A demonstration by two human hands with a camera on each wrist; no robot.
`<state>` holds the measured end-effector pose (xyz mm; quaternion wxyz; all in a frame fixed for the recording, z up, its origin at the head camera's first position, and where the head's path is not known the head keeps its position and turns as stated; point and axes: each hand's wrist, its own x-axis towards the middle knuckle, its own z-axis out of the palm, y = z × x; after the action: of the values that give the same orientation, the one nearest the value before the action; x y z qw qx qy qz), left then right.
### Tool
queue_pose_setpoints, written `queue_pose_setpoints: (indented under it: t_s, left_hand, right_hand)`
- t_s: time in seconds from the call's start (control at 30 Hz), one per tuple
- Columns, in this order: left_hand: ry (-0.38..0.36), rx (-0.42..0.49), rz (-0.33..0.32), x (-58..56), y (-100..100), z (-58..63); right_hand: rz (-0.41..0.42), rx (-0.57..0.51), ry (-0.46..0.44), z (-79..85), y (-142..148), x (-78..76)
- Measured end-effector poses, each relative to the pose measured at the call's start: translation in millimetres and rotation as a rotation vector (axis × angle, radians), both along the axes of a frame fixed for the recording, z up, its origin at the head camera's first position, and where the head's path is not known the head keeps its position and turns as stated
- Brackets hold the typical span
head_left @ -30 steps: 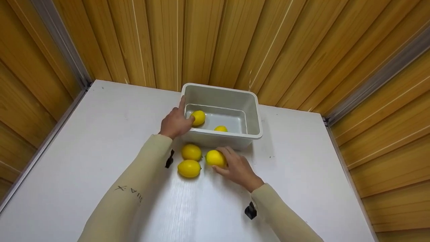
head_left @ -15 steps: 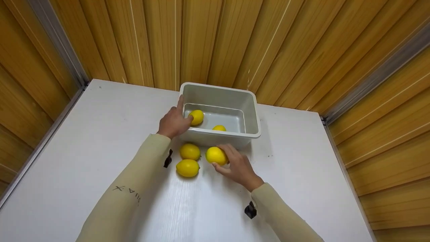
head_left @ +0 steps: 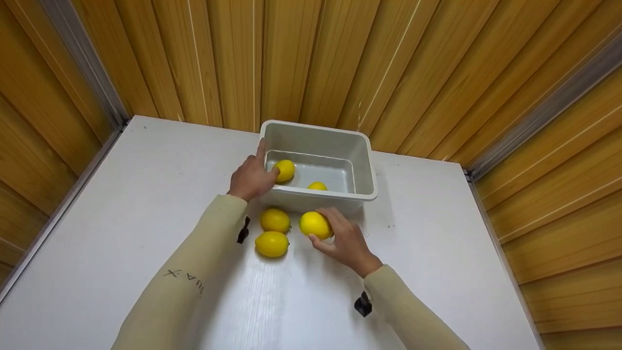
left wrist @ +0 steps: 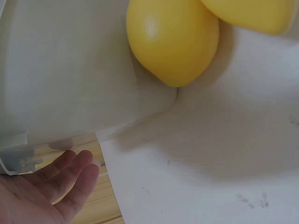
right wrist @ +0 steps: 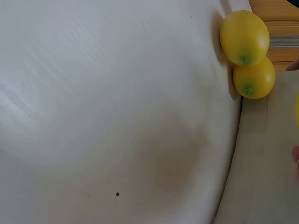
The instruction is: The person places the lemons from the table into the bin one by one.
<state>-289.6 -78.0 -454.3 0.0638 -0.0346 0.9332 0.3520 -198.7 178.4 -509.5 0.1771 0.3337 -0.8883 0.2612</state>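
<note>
My right hand holds a yellow lemon between thumb and fingers, just in front of a pale grey plastic bin. Only a sliver of that lemon shows at the edge of the right wrist view. At the bin's front left corner, my left hand grips the rim, thumb over the inside and index finger along the edge; its other fingers bend outside the wall. One lemon lies inside by the thumb, another is partly hidden behind the front wall.
Two more lemons, a rear one and a front one, lie together on the white table before the bin. Wood-patterned panels stand behind the table and along both sides. The bin is close to the back edge.
The right hand has raised its lemon a little and drawn it slightly right, away from the two lemons on the table. The left hand keeps its place on the bin.
</note>
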Motion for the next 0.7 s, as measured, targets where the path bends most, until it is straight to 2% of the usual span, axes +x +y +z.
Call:
queue_pose_setpoints:
  t_s: [0.27, 0.53, 0.7]
  left_hand:
    - [-0.007, 0.01, 0.008, -0.9, 1.5, -0.9]
    - [0.024, -0.034, -0.011, -0.3, -0.1, -1.9]
    - [0.023, -0.036, -0.011, -0.6, -0.9, -1.2]
  right_hand:
    - [0.001, -0.034, 0.021, 1.2, 1.7, 0.2]
    - [0.021, -0.075, 0.137, 3.8, 2.9, -1.5]
    - [0.021, -0.081, 0.155, 6.4, 4.5, -2.4]
